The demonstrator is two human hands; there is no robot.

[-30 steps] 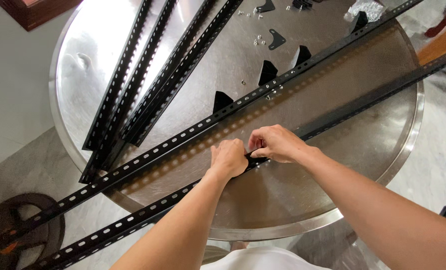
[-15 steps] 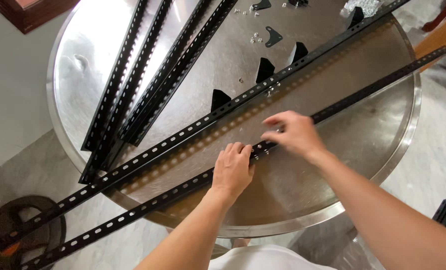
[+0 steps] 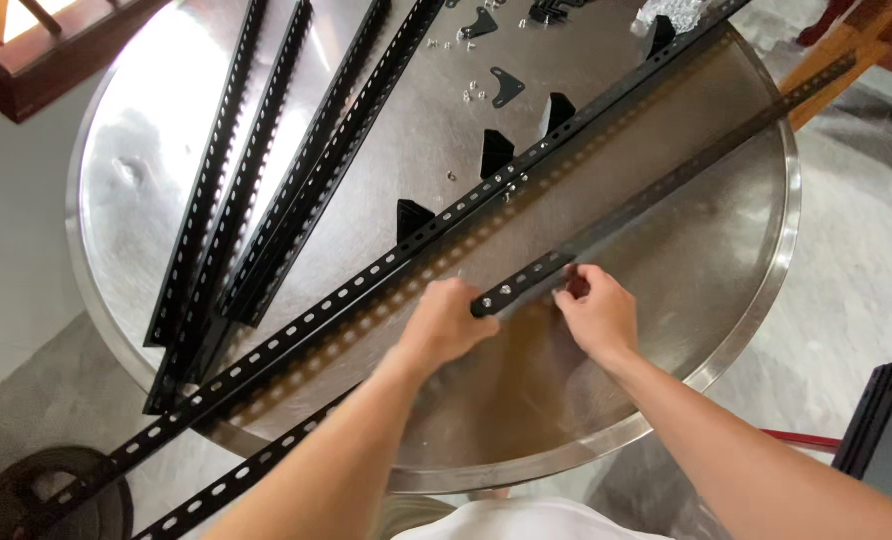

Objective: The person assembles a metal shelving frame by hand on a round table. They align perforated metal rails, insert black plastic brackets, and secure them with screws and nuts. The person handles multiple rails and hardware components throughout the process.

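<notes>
Round steel table [image 3: 766,290], shiny, on a pale stone floor. Several black slotted angle bars fan out upper left; one long bar with brackets [image 3: 386,268] crosses the middle, loose screws [image 3: 474,92] beyond it.

Nearest the person lies the near bar [image 3: 656,190], running from mid-table up to the far right rim; a second piece [image 3: 236,475] continues lower left, past the edge. Left hand [image 3: 444,325] is curled over the near bar's end, fingers closed on it. Right hand [image 3: 594,312] pinches the bar just beside, thumb and fingertips on its flange.

Judgement: stiff painted steel, long and thin, light for its length but likely to swing and sag at the far end. Edges and slots may bite; the table is slick. Grip best on the flange near the joint, both hands close.
</notes>
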